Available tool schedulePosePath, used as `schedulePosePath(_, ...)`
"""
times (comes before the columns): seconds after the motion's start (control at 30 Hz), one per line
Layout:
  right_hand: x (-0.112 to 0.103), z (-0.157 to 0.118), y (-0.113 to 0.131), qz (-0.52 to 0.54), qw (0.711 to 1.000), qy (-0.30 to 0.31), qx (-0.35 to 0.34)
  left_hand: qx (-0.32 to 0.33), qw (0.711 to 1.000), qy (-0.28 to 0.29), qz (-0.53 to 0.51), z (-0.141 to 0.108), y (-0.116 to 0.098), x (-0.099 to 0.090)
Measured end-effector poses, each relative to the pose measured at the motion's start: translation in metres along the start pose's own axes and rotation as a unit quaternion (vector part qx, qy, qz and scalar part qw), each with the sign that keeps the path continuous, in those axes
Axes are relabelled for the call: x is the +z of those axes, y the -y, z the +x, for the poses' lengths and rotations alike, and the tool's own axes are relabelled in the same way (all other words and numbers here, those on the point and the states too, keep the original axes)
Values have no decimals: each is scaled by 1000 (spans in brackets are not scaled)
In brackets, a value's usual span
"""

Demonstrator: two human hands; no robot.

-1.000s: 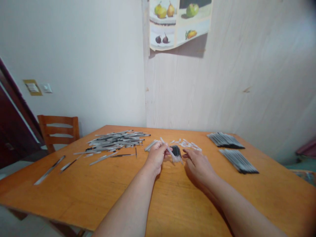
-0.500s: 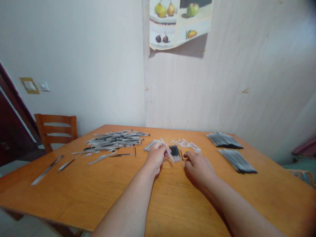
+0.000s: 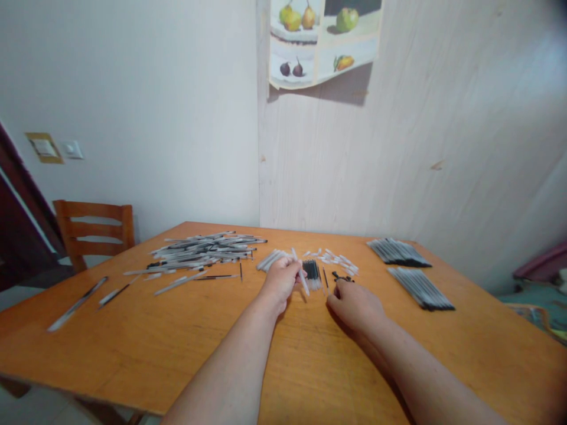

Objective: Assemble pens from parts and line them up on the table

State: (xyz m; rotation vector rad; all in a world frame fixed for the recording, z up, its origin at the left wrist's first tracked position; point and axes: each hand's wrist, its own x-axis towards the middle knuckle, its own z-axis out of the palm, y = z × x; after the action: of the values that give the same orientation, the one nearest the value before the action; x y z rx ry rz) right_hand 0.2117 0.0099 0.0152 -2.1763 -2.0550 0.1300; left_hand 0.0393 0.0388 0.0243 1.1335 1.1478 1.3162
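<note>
My left hand point(image 3: 283, 284) is closed around a clear pen barrel point(image 3: 301, 274), which slants up out of the fingers. Just right of it lies a row of dark pen refills point(image 3: 312, 271), side by side. A single pen refill point(image 3: 325, 277) lies apart from that row. My right hand point(image 3: 357, 302) rests low on the table, its bent fingertips pinched at the near end of this single refill; the fingers partly hide the contact. Small black pen parts point(image 3: 342, 276) sit just beyond the right knuckles. Behind the left hand is a group of clear barrels point(image 3: 271, 258).
White pen caps point(image 3: 336, 260) are scattered behind the refills. A big heap of pens point(image 3: 208, 251) covers the table's back left, with loose pens point(image 3: 77, 304) nearer. Two neat rows of pens point(image 3: 398, 252) lie at right. A wooden chair point(image 3: 95, 230) stands beyond the left edge.
My right hand has shifted slightly down and toward the single refill, uncovering the black parts behind it. My left hand still holds the barrel, now tilted more upright.
</note>
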Motion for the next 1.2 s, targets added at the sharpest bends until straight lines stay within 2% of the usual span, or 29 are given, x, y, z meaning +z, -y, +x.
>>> schedulePosePath(0.47,7,6,3,-21,1000,-5,22,-10,1000,12,-10,-2,2,4)
schedulePosePath(0.7,7,11,3,-16,999,24,31,-35,999,35,-5,-5,4,6)
schedulePosePath(1.0,-7,12,0,-33,997,59,26,-50,997,53,-23,0,14,6)
schedulePosePath(1.2,-10,13,-5,-25,998,54,32,-65,996,62,-23,2,17,5)
